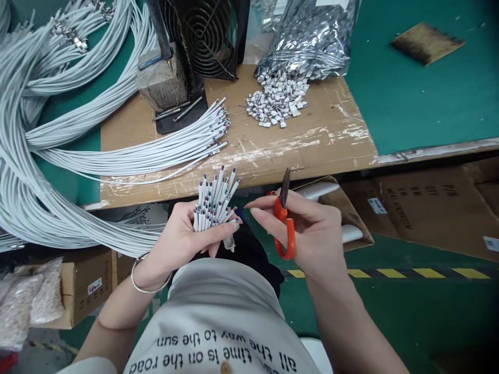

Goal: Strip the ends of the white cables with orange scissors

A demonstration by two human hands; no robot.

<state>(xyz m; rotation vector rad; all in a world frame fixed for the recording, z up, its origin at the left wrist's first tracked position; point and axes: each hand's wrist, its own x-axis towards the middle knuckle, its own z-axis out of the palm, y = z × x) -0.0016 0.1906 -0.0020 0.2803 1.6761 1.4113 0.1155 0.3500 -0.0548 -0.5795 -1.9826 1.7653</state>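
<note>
My left hand is closed around a bundle of white cables, whose cut ends with small coloured wires point up and away from me. In my right hand is a pair of scissors with orange handles and dark blades, the blades pointing away from me. The scissors are apart from the cable ends, to their right. Another bunch of white cables lies on the brown cardboard behind my left hand, its ends fanned toward the right.
Small white pieces spill from a silvery bag on the cardboard. A black fan and a soldering iron stand at the back. Long white cables fill the left. Cardboard boxes sit below the table at right.
</note>
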